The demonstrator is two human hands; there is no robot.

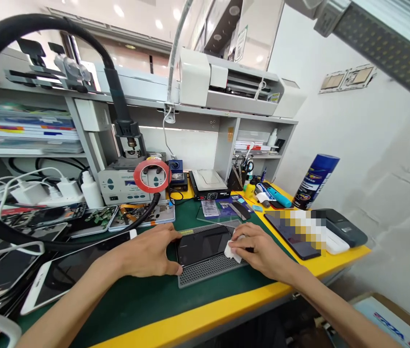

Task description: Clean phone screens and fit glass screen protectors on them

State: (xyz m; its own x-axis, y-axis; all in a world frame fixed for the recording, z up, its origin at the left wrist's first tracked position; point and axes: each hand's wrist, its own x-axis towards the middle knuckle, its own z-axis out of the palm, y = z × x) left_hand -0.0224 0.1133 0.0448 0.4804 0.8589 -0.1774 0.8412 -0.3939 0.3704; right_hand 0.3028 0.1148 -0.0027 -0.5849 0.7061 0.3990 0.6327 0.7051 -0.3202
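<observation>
A black smartphone (pixel 203 246) lies face up on a grey perforated mat (pixel 208 270), on the green work surface (pixel 135 304). My left hand (pixel 148 251) grips the phone's left end, the thumb at the near edge and the index finger at the far edge. Pinched in the fingers of my right hand (pixel 259 246) is a crumpled white tissue (pixel 234 250), at the phone's right end. My fingers cover part of the tissue and of that end of the phone.
Left of my arm lie a white tablet (pixel 38 290) and several stacked phones (pixel 2 270). Red tape (pixel 139 176) hangs before a grey rework station (pixel 108 181). Behind the mat sits a flat heating plate (pixel 210 181). A blue spray can (pixel 315 181) and another tablet (pixel 295 237) are at right.
</observation>
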